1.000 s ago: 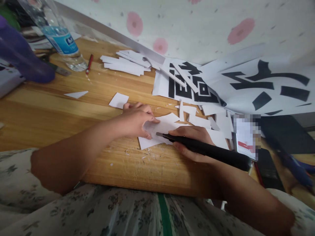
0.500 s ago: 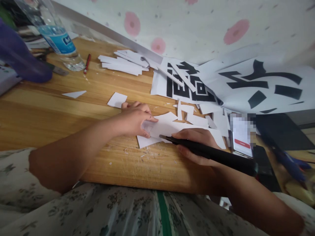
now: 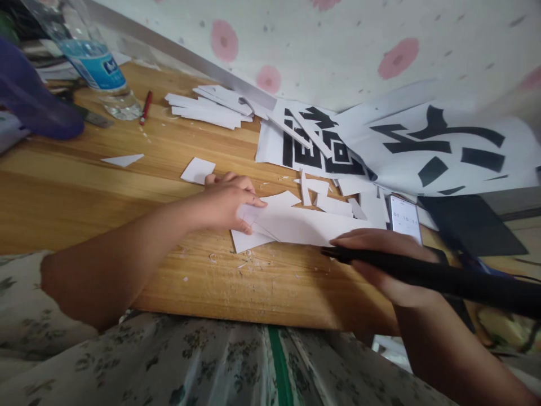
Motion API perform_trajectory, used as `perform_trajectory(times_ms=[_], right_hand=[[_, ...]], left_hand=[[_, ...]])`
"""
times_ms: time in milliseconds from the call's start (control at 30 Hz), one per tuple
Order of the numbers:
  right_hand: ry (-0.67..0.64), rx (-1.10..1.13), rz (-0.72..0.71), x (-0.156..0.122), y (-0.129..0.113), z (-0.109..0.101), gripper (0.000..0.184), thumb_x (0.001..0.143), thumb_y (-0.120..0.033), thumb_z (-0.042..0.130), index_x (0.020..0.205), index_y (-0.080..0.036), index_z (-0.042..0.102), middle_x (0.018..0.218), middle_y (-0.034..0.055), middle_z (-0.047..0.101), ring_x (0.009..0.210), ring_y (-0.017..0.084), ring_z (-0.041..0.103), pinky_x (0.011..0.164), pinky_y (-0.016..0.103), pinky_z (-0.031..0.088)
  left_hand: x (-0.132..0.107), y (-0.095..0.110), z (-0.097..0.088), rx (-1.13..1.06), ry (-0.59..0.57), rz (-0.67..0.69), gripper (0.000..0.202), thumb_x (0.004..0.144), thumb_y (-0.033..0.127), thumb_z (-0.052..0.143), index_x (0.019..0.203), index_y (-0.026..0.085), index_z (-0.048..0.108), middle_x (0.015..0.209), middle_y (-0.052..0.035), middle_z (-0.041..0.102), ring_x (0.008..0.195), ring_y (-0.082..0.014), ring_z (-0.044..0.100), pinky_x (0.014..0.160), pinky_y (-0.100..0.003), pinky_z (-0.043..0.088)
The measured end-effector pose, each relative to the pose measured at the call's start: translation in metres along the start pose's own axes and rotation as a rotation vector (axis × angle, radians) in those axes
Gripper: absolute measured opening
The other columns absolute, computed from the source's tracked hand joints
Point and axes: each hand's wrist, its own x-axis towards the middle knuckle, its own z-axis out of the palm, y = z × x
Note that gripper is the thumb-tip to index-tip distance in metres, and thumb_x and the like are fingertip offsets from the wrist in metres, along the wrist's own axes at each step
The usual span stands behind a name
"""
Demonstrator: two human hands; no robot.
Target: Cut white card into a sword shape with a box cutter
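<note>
Left hand (image 3: 232,200) lies palm down, forearm coming in from the near left, thumb and fingers spread; it presses the left end of a long white board piece (image 3: 310,226) and closes around nothing. Right hand (image 3: 382,256) grips a black-handled cutter (image 3: 401,268) like a pen, handle sloping back to the right. The cutter's tip points left, just beside the piece's near edge, over the wooden table (image 3: 169,287); contact with the wood cannot be told. The long piece overlaps a second white piece (image 3: 249,242) at its left end. Between these and the table's near edge runs a strip of wood with small shavings. More wood extends left, toward a triangular scrap (image 3: 123,160). Room is tighter on the far side: loose white offcuts (image 3: 335,206) lie near the long piece, and a phone (image 3: 406,221) lies beyond the right hand.
</note>
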Motion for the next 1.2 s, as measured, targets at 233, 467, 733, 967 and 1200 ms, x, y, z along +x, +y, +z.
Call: perform_trajectory(times_ms=[233, 467, 733, 967, 1200], right_hand=[[0.445, 0.516, 0.321, -0.028, -0.003, 0.018, 0.022, 0.075, -0.033, 0.076, 0.094, -0.023, 0.074, 0.067, 0.0032, 0.073, 0.054, 0.02, 0.068, 0.049, 0.033, 0.055], [0.318, 0.733, 0.576, -0.032, -0.001, 0.053, 0.022, 0.078, -0.036, 0.071, 0.097, -0.025, 0.07, 0.072, 0.0026, 0.073, 0.062, 0.02, 0.066, 0.057, 0.033, 0.052], [0.26, 0.733, 0.421, -0.012, -0.013, 0.05, 0.011, 0.078, -0.032, 0.069, 0.075, -0.022, 0.072, 0.084, 0.0051, 0.069, 0.087, 0.023, 0.063, 0.079, 0.036, 0.05], [0.271, 0.415, 0.455, 0.028, -0.023, 0.062, 0.015, 0.084, -0.036, 0.067, 0.092, -0.024, 0.073, 0.092, 0.0053, 0.072, 0.087, 0.021, 0.066, 0.079, 0.037, 0.052], [0.451, 0.619, 0.427, 0.077, -0.017, 0.085, 0.021, 0.078, -0.042, 0.072, 0.078, -0.021, 0.069, 0.073, 0.002, 0.071, 0.067, 0.018, 0.066, 0.069, 0.034, 0.054]], left_hand=[[-0.003, -0.005, -0.002, 0.056, 0.029, 0.074, 0.063, 0.064, 0.045, 0.073, 0.125, 0.033, 0.062, 0.125, -0.0054, 0.057, 0.119, -0.0342, 0.041, 0.097, -0.046, 0.02], [-0.006, -0.007, -0.005, 0.077, 0.063, 0.186, 0.059, 0.064, 0.039, 0.072, 0.122, 0.028, 0.062, 0.125, -0.0082, 0.059, 0.118, -0.0319, 0.046, 0.1, -0.047, 0.022], [-0.023, 0.001, -0.013, 0.111, 0.435, 0.266, 0.055, 0.061, 0.035, 0.072, 0.114, 0.024, 0.064, 0.113, -0.0076, 0.06, 0.116, -0.0309, 0.05, 0.107, -0.054, 0.014], [-0.031, 0.009, -0.021, 0.108, 0.85, 0.205, 0.046, 0.062, 0.028, 0.069, 0.107, 0.021, 0.065, 0.11, -0.0104, 0.06, 0.112, -0.0336, 0.056, 0.099, -0.052, 0.034], [-0.031, 0.017, -0.014, -0.049, 1.02, 0.141, 0.045, 0.067, 0.03, 0.071, 0.11, 0.017, 0.064, 0.108, -0.0123, 0.058, 0.107, -0.0336, 0.056, 0.092, -0.05, 0.046]])
